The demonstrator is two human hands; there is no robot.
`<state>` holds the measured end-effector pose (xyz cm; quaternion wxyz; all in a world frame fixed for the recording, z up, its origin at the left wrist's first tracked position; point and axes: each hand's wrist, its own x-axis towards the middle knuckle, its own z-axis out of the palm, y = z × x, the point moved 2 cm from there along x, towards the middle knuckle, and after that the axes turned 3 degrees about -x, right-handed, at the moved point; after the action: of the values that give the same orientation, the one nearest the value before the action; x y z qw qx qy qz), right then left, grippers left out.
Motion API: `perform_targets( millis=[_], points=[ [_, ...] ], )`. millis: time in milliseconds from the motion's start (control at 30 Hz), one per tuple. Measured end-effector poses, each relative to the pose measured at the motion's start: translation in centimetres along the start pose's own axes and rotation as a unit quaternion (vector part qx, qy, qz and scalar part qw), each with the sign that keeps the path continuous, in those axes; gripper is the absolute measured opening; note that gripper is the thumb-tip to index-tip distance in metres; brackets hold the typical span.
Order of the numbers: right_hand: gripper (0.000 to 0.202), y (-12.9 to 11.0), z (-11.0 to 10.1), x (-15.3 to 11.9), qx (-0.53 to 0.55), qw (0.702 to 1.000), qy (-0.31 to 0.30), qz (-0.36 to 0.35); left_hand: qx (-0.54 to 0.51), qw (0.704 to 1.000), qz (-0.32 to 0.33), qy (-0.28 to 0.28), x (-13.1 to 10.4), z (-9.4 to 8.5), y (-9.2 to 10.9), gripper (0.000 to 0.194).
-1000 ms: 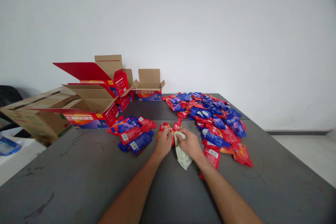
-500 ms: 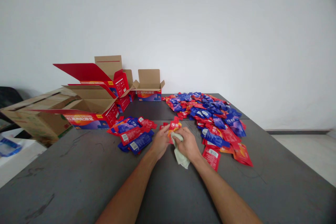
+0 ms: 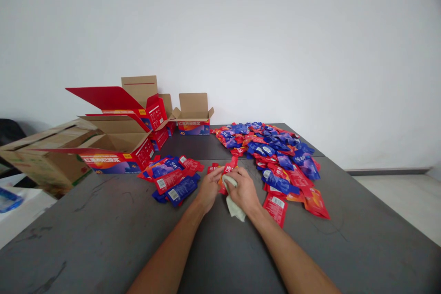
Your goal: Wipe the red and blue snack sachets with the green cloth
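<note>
A red pouch (image 3: 228, 166) is held upright between my two hands over the dark table (image 3: 113, 234). My left hand (image 3: 208, 191) grips the pouch by its left edge. In my right hand (image 3: 245, 190) is a pale green cloth (image 3: 235, 209), pressed against the pouch's face, its loose end hanging down. Just behind my left fingers lies another red pouch (image 3: 212, 167). A small pile of red and blue pouches (image 3: 172, 177) is left of my hands. The large heap of red and blue pouches (image 3: 275, 147) spreads behind and right of my right hand.
Open red and blue boxes (image 3: 113, 161) stand at the back left, one more box (image 3: 193, 127) at the table's far edge. Big brown cartons (image 3: 51, 161) are beyond the left edge, near a white surface (image 3: 24, 216). A pale wall (image 3: 275, 46) rises behind.
The red pouch between my hands has turned, and its printed front now shows more narrowly. My hands stay at nearly the same place. The whole view has shifted slightly.
</note>
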<state>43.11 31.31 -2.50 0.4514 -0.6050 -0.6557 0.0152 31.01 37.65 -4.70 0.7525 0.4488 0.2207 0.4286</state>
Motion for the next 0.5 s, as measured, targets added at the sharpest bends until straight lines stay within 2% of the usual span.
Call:
perform_targets(
  millis=[133,267,367,500],
  points=[
    [0.023,0.5,-1.4,0.5,-0.016,0.995,0.080,0.059,0.022,1.000,-0.015,-0.006,-0.1,0.0,-0.5,0.071],
    [0.025,1.2,-3.0,1.1,-0.042,0.986,0.139,0.082,0.027,0.999,-0.022,-0.033,-0.1,0.1,-1.0,0.068],
    [0.026,1.7,-3.1,1.2,-0.047,0.988,0.128,0.069,0.030,0.998,-0.012,-0.045,-0.1,0.1,-1.3,0.070],
    [0.027,1.4,-1.8,0.7,-0.042,0.997,0.053,0.035,0.029,0.999,-0.002,-0.027,-0.1,0.1,-1.0,0.072]
  ],
)
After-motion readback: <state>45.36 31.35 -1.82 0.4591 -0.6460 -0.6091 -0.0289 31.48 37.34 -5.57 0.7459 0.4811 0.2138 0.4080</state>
